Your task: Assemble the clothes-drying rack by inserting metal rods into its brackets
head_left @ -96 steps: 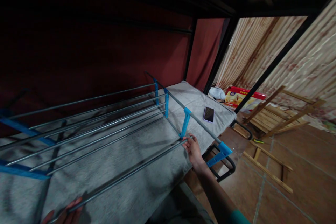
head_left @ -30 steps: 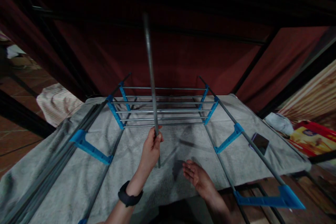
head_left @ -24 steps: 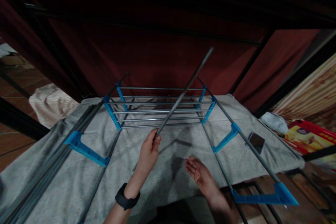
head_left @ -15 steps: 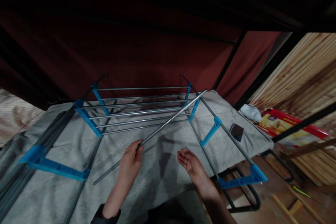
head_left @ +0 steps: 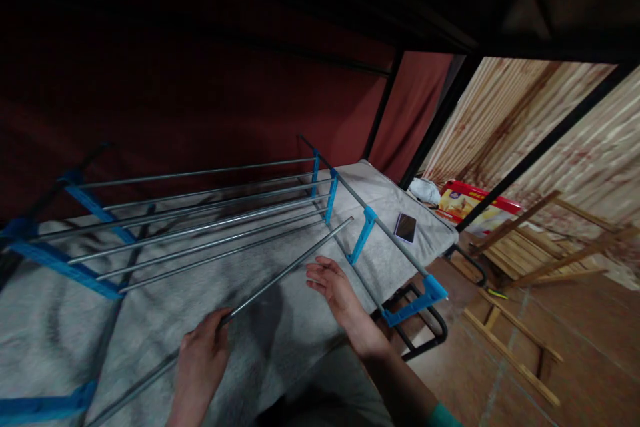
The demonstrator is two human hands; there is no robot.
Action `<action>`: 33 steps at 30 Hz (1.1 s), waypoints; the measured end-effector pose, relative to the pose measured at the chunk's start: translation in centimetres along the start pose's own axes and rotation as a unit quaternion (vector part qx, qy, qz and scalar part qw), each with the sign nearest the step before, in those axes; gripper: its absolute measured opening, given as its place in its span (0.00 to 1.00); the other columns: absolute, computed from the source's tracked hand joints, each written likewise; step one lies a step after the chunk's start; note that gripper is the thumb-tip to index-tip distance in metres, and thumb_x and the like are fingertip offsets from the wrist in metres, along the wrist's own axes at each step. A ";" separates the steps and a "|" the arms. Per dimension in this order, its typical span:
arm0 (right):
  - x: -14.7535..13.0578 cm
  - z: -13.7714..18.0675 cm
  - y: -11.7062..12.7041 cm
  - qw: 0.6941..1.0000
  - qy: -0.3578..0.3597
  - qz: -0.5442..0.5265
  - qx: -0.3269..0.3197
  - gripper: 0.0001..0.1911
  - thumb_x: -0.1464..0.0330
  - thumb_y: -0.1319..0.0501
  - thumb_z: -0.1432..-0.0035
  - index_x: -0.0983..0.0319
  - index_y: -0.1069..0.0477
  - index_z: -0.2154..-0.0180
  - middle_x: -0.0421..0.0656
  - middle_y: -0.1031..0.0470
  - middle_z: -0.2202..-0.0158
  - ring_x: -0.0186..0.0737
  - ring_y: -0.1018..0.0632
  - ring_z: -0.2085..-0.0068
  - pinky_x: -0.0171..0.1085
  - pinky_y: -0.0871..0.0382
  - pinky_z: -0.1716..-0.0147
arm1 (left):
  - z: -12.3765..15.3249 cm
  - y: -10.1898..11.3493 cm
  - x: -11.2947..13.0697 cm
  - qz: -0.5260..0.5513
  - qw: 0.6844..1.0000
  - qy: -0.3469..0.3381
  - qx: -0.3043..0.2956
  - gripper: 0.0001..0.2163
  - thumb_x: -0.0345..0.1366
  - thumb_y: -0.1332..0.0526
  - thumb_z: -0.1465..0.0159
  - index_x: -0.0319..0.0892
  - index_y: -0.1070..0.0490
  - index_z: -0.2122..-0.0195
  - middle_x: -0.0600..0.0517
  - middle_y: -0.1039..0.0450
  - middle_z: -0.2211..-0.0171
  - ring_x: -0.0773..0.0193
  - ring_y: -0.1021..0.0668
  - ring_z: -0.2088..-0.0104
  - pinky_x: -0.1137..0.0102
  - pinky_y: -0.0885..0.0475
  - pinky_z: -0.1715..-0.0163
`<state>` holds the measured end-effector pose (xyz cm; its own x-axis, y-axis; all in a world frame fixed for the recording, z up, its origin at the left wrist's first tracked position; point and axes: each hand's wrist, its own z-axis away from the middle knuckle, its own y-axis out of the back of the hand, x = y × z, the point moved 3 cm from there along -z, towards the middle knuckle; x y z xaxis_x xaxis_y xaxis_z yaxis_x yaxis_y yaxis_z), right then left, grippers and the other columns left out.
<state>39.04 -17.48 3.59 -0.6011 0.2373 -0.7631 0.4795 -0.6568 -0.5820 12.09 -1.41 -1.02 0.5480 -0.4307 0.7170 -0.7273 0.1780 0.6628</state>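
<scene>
Blue plastic brackets [head_left: 364,233] number seven in our view, four on the right side of the rack [head_left: 399,242] and three on the left, with six metal cross rods [head_left: 220,224] spanning the two rear pairs. We hold one loose rod [head_left: 285,271] in our left hand [head_left: 204,357], its fingers closed around it; it slants over the grey cover [head_left: 385,190], far tip just beside the third right bracket from the back, though we cannot tell whether they touch. Our right hand [head_left: 333,285] hovers near the rod's far half, fingers wide and slightly curved. Between the loose rod and the nearest cross rod, a strip of cover gives us room. On the right, the fourth bracket juts past the cover's edge, over one black metal loop [head_left: 425,348] and the tiled floor [head_left: 590,353]. One phone [head_left: 405,227] lies on the cover, outside the right rail.
</scene>
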 end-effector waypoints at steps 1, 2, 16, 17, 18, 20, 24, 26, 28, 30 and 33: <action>0.1 0.0 0.0 1.000 0.001 -0.003 0.002 0.26 0.63 0.17 0.53 0.56 0.19 0.53 0.44 0.10 0.55 0.47 0.13 0.54 0.48 0.21 0.46 | 0.1 -0.2 -0.3 -0.003 1.000 0.002 -0.005 0.17 0.52 0.43 0.34 0.52 0.19 0.54 0.43 0.09 0.54 0.38 0.10 0.52 0.48 0.20 0.44; 0.2 0.0 0.1 1.000 0.000 -0.007 0.004 0.25 0.62 0.18 0.53 0.56 0.20 0.53 0.44 0.10 0.55 0.48 0.13 0.54 0.48 0.21 0.46 | 0.3 -0.4 -0.7 -0.008 1.000 0.004 -0.010 0.18 0.52 0.44 0.33 0.52 0.19 0.54 0.42 0.09 0.53 0.37 0.10 0.51 0.47 0.20 0.44; 3.5 -2.0 4.7 0.999 -0.002 0.017 0.047 0.21 0.58 0.17 0.51 0.53 0.23 0.61 0.41 0.15 0.63 0.50 0.15 0.59 0.53 0.19 0.48 | 1.7 -3.2 -4.5 -0.041 0.996 -0.040 -0.062 0.16 0.44 0.43 0.36 0.53 0.17 0.55 0.43 0.09 0.55 0.36 0.09 0.52 0.44 0.17 0.46; 3.8 -2.1 4.9 0.998 0.000 0.017 0.054 0.21 0.56 0.17 0.51 0.54 0.22 0.61 0.42 0.14 0.62 0.50 0.15 0.59 0.53 0.18 0.49 | 1.9 -3.3 -4.5 -0.040 0.996 -0.043 -0.065 0.16 0.44 0.43 0.36 0.53 0.17 0.56 0.43 0.09 0.55 0.36 0.09 0.52 0.44 0.17 0.47; 4.1 -2.3 5.2 0.998 0.003 0.017 0.061 0.22 0.55 0.17 0.51 0.54 0.22 0.61 0.43 0.13 0.61 0.51 0.15 0.60 0.54 0.18 0.49 | 2.0 -3.3 -4.6 -0.039 0.996 -0.045 -0.069 0.16 0.44 0.44 0.35 0.53 0.17 0.56 0.43 0.09 0.55 0.36 0.09 0.52 0.44 0.17 0.47; 4.6 -2.5 5.6 0.997 0.003 0.015 0.076 0.22 0.53 0.16 0.52 0.53 0.20 0.62 0.43 0.12 0.61 0.51 0.14 0.60 0.53 0.17 0.50 | 2.2 -3.3 -4.7 -0.038 0.995 -0.049 -0.079 0.16 0.44 0.44 0.34 0.53 0.16 0.56 0.43 0.09 0.54 0.36 0.09 0.52 0.43 0.17 0.47; 5.2 -2.8 6.3 0.996 0.001 0.015 0.089 0.22 0.51 0.14 0.56 0.51 0.20 0.65 0.45 0.11 0.62 0.52 0.13 0.62 0.54 0.15 0.51 | 2.3 -3.5 -5.0 -0.046 0.993 -0.057 -0.091 0.17 0.44 0.45 0.33 0.51 0.15 0.55 0.42 0.09 0.52 0.36 0.09 0.49 0.43 0.16 0.45; 5.3 -2.9 6.8 0.995 0.002 0.016 0.098 0.21 0.53 0.15 0.56 0.51 0.20 0.65 0.46 0.11 0.62 0.53 0.13 0.62 0.54 0.14 0.52 | 2.3 -3.8 -5.3 -0.053 0.992 -0.062 -0.097 0.18 0.44 0.45 0.32 0.50 0.15 0.54 0.42 0.09 0.52 0.37 0.09 0.51 0.44 0.15 0.46; 5.2 -3.1 7.3 0.993 -0.005 0.017 0.116 0.19 0.56 0.16 0.56 0.51 0.20 0.66 0.47 0.12 0.63 0.52 0.13 0.63 0.52 0.13 0.54 | 2.3 -4.1 -5.6 -0.063 0.990 -0.074 -0.097 0.18 0.44 0.45 0.32 0.50 0.14 0.54 0.43 0.09 0.53 0.39 0.09 0.52 0.47 0.15 0.48; 4.8 -3.3 7.8 0.991 -0.013 0.020 0.135 0.17 0.59 0.18 0.56 0.52 0.22 0.66 0.48 0.13 0.64 0.51 0.13 0.63 0.51 0.13 0.56 | 2.3 -4.3 -5.7 -0.075 0.989 -0.093 -0.091 0.18 0.44 0.45 0.31 0.50 0.14 0.54 0.44 0.09 0.54 0.43 0.08 0.53 0.51 0.14 0.50; 4.0 -3.5 8.2 0.988 -0.012 0.028 0.152 0.14 0.61 0.21 0.52 0.51 0.25 0.67 0.48 0.14 0.64 0.53 0.13 0.62 0.52 0.12 0.56 | 2.4 -4.5 -5.7 -0.097 0.985 -0.118 -0.083 0.20 0.42 0.47 0.29 0.49 0.14 0.52 0.45 0.09 0.53 0.46 0.08 0.53 0.54 0.14 0.51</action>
<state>42.80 -19.42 -5.22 -0.5952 0.1799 -0.7832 0.3009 -0.8538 -0.4249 11.27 -1.89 -8.57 0.5444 -0.6613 0.5161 -0.5302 0.2054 0.8226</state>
